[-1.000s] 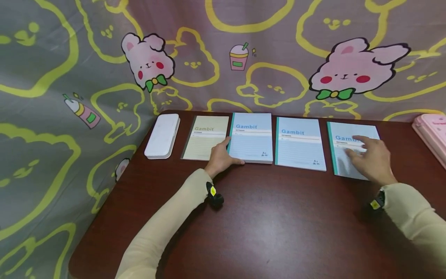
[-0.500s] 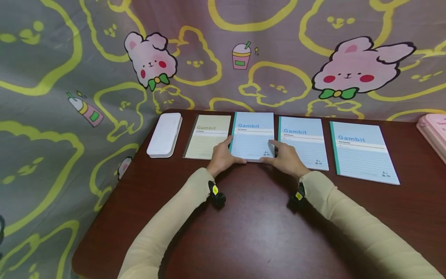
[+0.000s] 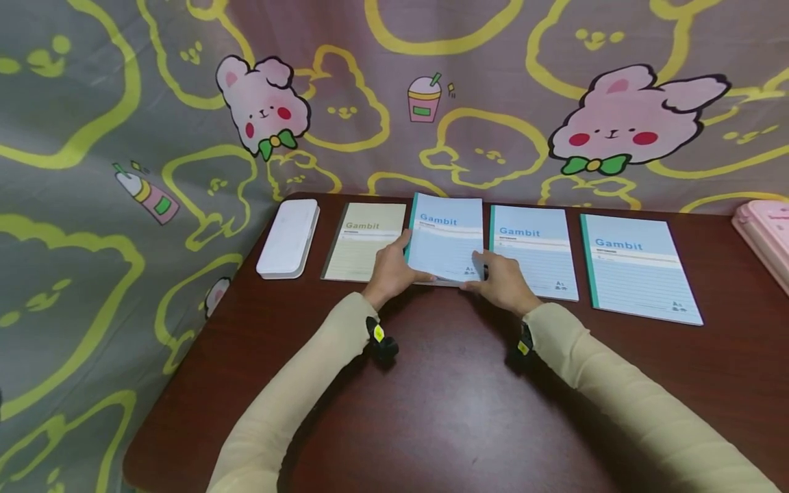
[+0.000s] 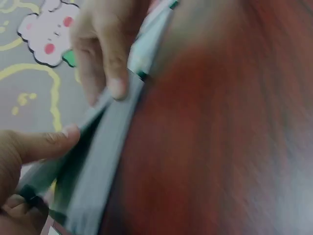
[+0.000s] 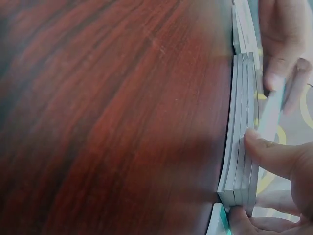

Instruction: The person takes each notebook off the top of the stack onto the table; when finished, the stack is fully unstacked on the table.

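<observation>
Both hands hold the top blue "Gambit" notebook (image 3: 445, 236) of a small stack, second in a row of notebooks. My left hand (image 3: 394, 267) pinches its left edge near the green spine. At its near right corner my right hand (image 3: 493, 274) pinches it. The near edge is raised a little off the stack. The right wrist view has the notebooks under it (image 5: 238, 132) edge-on, the lifted one (image 5: 271, 117) tilted above them, and my right thumb (image 5: 271, 154) at its edge. The left wrist view is blurred, with the notebook (image 4: 98, 161) between my left thumb (image 4: 44, 144) and the right hand (image 4: 105, 49).
A beige notebook (image 3: 364, 241) lies left of the stack, and a white case (image 3: 287, 238) beyond it near the table's left edge. Two more blue notebooks (image 3: 533, 250) (image 3: 635, 266) lie to the right. A pink case (image 3: 764, 233) sits at the far right. Dark wooden table (image 3: 456, 397); cartoon cloth behind.
My right hand left the far-right notebook and came across to the stack. The top notebook's near edge has since lifted between both hands.
</observation>
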The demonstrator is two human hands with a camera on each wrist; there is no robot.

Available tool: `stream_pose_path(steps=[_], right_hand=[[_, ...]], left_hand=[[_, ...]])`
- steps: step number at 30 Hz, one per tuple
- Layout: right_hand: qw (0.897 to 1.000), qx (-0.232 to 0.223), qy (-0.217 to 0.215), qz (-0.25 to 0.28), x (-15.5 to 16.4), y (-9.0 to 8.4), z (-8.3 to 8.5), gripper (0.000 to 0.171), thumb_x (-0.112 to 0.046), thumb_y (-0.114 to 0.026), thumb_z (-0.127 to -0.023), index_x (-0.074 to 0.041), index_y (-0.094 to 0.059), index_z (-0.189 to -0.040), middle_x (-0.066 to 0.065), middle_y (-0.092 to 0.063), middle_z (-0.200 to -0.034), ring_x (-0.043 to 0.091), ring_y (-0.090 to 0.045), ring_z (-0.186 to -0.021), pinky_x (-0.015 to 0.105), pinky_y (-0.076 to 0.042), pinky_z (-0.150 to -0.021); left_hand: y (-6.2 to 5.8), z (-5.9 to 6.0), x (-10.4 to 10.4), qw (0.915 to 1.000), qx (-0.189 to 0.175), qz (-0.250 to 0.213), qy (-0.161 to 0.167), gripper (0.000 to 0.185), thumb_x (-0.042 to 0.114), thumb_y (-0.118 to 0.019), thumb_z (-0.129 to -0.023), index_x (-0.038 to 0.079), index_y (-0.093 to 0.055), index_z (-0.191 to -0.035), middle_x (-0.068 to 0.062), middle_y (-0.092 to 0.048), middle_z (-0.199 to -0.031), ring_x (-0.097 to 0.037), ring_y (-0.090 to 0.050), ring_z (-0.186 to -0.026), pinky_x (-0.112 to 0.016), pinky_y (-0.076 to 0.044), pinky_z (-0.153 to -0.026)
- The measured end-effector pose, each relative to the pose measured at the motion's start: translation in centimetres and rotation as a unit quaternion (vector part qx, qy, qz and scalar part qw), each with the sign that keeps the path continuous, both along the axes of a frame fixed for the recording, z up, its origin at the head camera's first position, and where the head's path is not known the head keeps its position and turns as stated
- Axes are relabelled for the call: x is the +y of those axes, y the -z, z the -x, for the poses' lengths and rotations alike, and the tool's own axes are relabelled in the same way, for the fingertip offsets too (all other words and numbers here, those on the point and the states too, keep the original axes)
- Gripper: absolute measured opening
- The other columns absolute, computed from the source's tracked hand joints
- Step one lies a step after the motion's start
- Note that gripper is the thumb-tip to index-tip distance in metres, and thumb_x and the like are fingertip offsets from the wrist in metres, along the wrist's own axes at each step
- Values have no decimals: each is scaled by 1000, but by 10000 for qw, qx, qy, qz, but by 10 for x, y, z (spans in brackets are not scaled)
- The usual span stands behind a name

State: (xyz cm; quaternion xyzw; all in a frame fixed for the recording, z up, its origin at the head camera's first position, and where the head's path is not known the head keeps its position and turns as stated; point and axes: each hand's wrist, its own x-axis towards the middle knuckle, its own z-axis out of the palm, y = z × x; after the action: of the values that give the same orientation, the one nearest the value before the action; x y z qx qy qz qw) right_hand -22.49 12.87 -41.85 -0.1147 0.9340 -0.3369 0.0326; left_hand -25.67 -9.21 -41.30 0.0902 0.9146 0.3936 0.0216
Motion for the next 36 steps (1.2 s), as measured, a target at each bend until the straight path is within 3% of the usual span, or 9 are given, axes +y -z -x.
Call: stream_pose_path(steps=[5, 8, 13, 16, 20, 23, 26, 31, 36], right_hand=[[10000, 69, 23, -35, -1, 1, 1, 74, -23, -77, -84, 10, -42, -140, 32, -40, -145, 44, -55, -120, 53, -48, -98], [10000, 64, 19, 4, -2, 2, 1, 75, -23, -77, -83, 10, -42, -140, 31, -40, -146, 45, -53, -122, 53, -46, -99], [9999, 108, -3, 46, -4, 3, 1, 76, -23, -79, -82, 10, -43, -140, 30, -41, -145, 44, -52, -124, 53, -46, -101], [9999, 127, -1, 44, -5, 3, 1, 76, -24, -79, -82, 9, -43, -140, 30, -42, -144, 44, -51, -125, 53, -45, -101], [9999, 146, -8, 85, -5, 5, 0, 76, -24, -79, -82, 7, -42, -141, 30, -45, -142, 43, -52, -124, 53, -46, -100], [9996, 285, -60, 39, -5, 7, 1, 52, -24, -78, -82, 6, -60, -121, 31, -46, -141, 46, -52, -124, 57, -43, -101], [9992, 390, -77, -30, -3, 7, 1, 33, -24, -78, -82, 2, -60, -91, 33, -44, -142, 49, -49, -125, 61, -39, -104], [9989, 423, -81, -171, -1, 7, 1, 35, -24, -79, -81, 3, -61, -93, 34, -41, -143, 47, -55, -119, 59, -43, -100], [9988, 425, -58, -215, -2, 8, 1, 44, -24, -79, -82, 8, -63, -108, 35, -39, -144, 46, -55, -119, 58, -42, -101]], left_hand=[[-9, 6, 0, 9900, -702, -1186, -290, 64, 25, -76, -85, 7, -50, -141, -12, -49, -145, -23, -48, -132, -36, -45, -103], [-8, 11, -1, 9828, -978, -1501, -438, 47, 13, -68, -90, 9, -57, -135, -13, -54, -138, -21, -55, -118, -30, -49, -89], [-2, 13, -3, 9798, -1074, -1593, -560, 43, 5, -66, -90, 11, -60, -132, -14, -58, -131, -15, -56, -81, -21, -44, -65], [-2, 13, -4, 9703, -1191, -1986, -702, 42, 3, -66, -90, 11, -61, -131, -14, -54, -136, -11, -45, -59, -21, -40, -55], [-5, 12, -9, 9550, -1300, -2503, -922, 42, 1, -65, -89, 10, -62, -130, -12, -44, -147, -9, -42, -55, -19, -39, -52], [-10, 11, -17, 9478, -1285, -2732, -1025, 42, -1, -64, -89, 9, -62, -129, -12, -41, -150, -7, -48, -60, -18, -43, -55], [-17, 7, -27, 9449, -1249, -2826, -1080, 42, 0, -64, -89, 10, -62, -130, -10, -40, -151, -8, -45, -54, -20, -42, -54], [-27, -14, -53, 9345, -1323, -3097, -1153, 45, -2, -63, -89, 9, -60, -133, -10, -47, -144, -10, -62, -81, -18, -53, -67], [-32, -57, -89, 9268, -1513, -3238, -1155, 48, -3, -59, -92, 11, -55, -137, -14, -50, -137, -17, -65, -100, -25, -57, -79]])
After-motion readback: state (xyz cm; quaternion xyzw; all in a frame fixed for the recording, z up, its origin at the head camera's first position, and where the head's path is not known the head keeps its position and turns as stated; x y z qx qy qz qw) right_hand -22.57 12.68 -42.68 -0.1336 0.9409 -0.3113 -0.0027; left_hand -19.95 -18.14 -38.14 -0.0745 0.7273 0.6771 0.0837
